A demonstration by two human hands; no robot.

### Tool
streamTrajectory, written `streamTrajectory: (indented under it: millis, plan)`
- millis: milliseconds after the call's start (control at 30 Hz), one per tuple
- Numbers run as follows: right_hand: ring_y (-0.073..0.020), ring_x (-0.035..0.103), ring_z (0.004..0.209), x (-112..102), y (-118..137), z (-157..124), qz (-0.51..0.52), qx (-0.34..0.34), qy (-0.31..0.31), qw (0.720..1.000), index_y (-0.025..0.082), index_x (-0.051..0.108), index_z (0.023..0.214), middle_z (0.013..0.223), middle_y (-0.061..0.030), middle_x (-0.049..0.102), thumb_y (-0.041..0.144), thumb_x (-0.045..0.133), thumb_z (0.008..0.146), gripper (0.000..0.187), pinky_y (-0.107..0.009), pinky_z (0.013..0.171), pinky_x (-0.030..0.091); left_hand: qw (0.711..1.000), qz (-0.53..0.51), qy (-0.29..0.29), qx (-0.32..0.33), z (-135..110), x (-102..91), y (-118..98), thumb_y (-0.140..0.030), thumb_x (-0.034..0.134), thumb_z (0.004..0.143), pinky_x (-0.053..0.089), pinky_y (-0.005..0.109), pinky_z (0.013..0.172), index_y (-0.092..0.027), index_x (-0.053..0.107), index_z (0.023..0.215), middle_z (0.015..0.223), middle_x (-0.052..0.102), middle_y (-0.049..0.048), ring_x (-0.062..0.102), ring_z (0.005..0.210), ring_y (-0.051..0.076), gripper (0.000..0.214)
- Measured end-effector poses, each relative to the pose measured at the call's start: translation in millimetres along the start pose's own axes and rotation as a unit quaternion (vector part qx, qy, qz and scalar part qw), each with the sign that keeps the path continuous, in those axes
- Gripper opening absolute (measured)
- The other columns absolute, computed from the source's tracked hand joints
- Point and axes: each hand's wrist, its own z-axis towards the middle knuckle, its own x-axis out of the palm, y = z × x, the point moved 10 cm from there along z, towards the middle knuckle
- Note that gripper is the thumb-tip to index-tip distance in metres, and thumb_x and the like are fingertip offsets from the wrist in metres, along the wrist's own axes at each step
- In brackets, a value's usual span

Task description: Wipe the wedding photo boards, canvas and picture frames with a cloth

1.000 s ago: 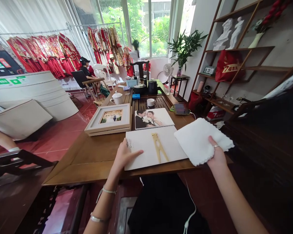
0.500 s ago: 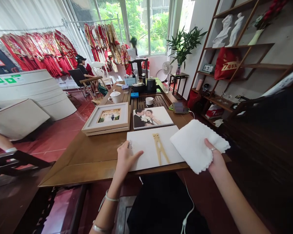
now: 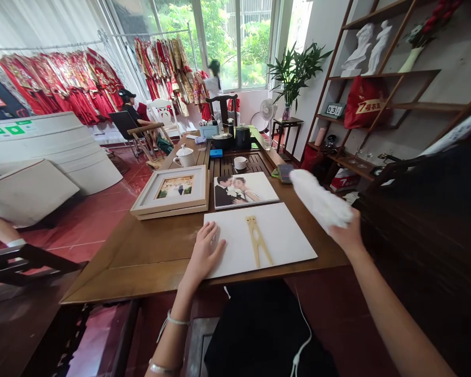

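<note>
A white board (image 3: 282, 235) lies face down at the near edge of the wooden table (image 3: 157, 251), with a pale wooden stand piece (image 3: 258, 242) on its back. My left hand (image 3: 204, 254) rests flat on the board's left edge, fingers spread. My right hand (image 3: 347, 233) is closed on a white cloth (image 3: 320, 201), held in the air above the table's right side, clear of the board. Behind the board lie a photo print (image 3: 243, 189) and a framed photo (image 3: 175, 189).
A tea tray with a kettle (image 3: 243, 137), cups and a white teapot (image 3: 186, 156) fills the far table. Wooden shelves (image 3: 377, 104) stand on the right. A person's arm (image 3: 0, 233) shows at the left edge. Other people are by the red garment racks (image 3: 63, 84).
My right hand has lifted the cloth off the board and swung it up and to the right. My left hand has flattened on the board's edge.
</note>
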Motion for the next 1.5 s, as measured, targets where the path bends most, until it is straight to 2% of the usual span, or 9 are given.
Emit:
streamTrajectory:
  millis: [67, 167, 233, 333, 600, 767, 867, 1267, 1500]
  plan:
    - [-0.0301, 0.05, 0.123, 42.2, 7.7, 1.7, -0.115, -0.09, 0.138, 0.98, 0.022, 0.067, 0.109, 0.126, -0.0059, 0.063, 0.015, 0.069, 0.064, 0.045, -0.052, 0.11, 0.029, 1.0, -0.006, 0.009, 0.003, -0.7, 2.1, -0.6, -0.037, 0.05, 0.087, 0.027, 0.048, 0.115, -0.018, 0.053, 0.129, 0.142, 0.046, 0.0129, 0.034, 0.138, 0.027, 0.046]
    - [-0.0333, 0.042, 0.13, 101.6, 1.3, -20.9, -0.351, -0.234, 0.296, 0.857, 0.024, 0.058, 0.127, 0.135, -0.0092, 0.055, 0.01, 0.056, 0.073, 0.055, -0.062, 0.109, 0.021, 1.0, -0.014, 0.014, 0.002, -1.5, 2.3, -2.1, -0.036, 0.052, 0.086, 0.027, 0.047, 0.115, -0.018, 0.052, 0.13, 0.144, 0.045, 0.0128, 0.034, 0.138, 0.027, 0.047]
    - [-0.036, 0.033, 0.135, 118.1, -10.4, -31.4, -0.442, -0.26, 0.322, 0.796, 0.026, 0.054, 0.132, 0.141, -0.0099, 0.049, 0.008, 0.055, 0.073, 0.061, -0.065, 0.106, 0.022, 1.0, -0.015, 0.015, -0.002, -1.9, 2.0, -2.8, -0.035, 0.052, 0.086, 0.027, 0.046, 0.115, -0.018, 0.051, 0.13, 0.144, 0.044, 0.0131, 0.034, 0.138, 0.027, 0.048]
    - [-0.0362, 0.025, 0.138, 122.4, -16.6, -41.1, -0.486, -0.271, 0.332, 0.762, 0.028, 0.055, 0.131, 0.147, -0.0096, 0.041, 0.009, 0.057, 0.07, 0.063, -0.06, 0.104, 0.029, 1.0, -0.014, 0.018, -0.011, -2.4, 2.6, -3.1, -0.035, 0.051, 0.087, 0.026, 0.045, 0.116, -0.018, 0.05, 0.132, 0.145, 0.044, 0.0126, 0.034, 0.139, 0.026, 0.048]
    - [-0.0322, 0.03, 0.137, 83.9, 4.0, -91.0, -0.459, -0.285, 0.392, 0.745, 0.034, 0.057, 0.129, 0.146, -0.0025, 0.044, 0.005, 0.052, 0.061, 0.074, -0.055, 0.105, 0.031, 0.999, -0.016, 0.019, -0.032, -2.6, 4.5, -1.6, -0.036, 0.05, 0.087, 0.025, 0.043, 0.117, -0.015, 0.048, 0.133, 0.146, 0.042, 0.0132, 0.033, 0.139, 0.025, 0.05]
    - [-0.0335, 0.029, 0.138, 52.5, 15.6, -132.9, -0.455, -0.28, 0.406, 0.742, 0.04, 0.049, 0.134, 0.148, 0.0011, 0.04, 0.015, 0.057, 0.069, 0.07, -0.057, 0.105, 0.03, 0.999, -0.023, 0.023, -0.025, -2.3, 4.7, -2.6, -0.037, 0.05, 0.087, 0.024, 0.044, 0.117, -0.017, 0.048, 0.134, 0.146, 0.042, 0.012, 0.032, 0.14, 0.025, 0.05]
    - [-0.0334, 0.032, 0.136, 49.7, 15.9, -132.5, -0.451, -0.282, 0.391, 0.751, 0.039, 0.049, 0.135, 0.145, 0.0005, 0.044, 0.019, 0.056, 0.074, 0.065, -0.056, 0.104, 0.032, 0.999, -0.024, 0.024, -0.017, -2.0, 4.2, -4.0, -0.037, 0.05, 0.087, 0.024, 0.044, 0.117, -0.017, 0.049, 0.134, 0.145, 0.043, 0.0116, 0.032, 0.139, 0.025, 0.05]
    - [-0.0325, 0.039, 0.13, 120.9, -18.4, -25.1, -0.466, -0.238, 0.313, 0.793, 0.024, 0.053, 0.131, 0.14, -0.0065, 0.05, 0.016, 0.052, 0.072, 0.059, -0.052, 0.096, 0.038, 1.0, -0.013, 0.02, -0.007, -1.2, 4.1, -4.2, -0.035, 0.05, 0.087, 0.027, 0.046, 0.115, -0.018, 0.05, 0.133, 0.144, 0.045, 0.0118, 0.035, 0.138, 0.026, 0.048]
    - [-0.0344, 0.037, 0.131, 146.6, -11.8, -43.2, -0.506, -0.247, 0.333, 0.756, 0.027, 0.056, 0.129, 0.139, -0.0055, 0.053, 0.011, 0.051, 0.069, 0.062, -0.054, 0.097, 0.034, 1.0, -0.017, 0.014, -0.01, -1.0, 4.4, -3.0, -0.035, 0.052, 0.086, 0.027, 0.046, 0.115, -0.019, 0.05, 0.132, 0.143, 0.047, 0.011, 0.036, 0.137, 0.026, 0.049]
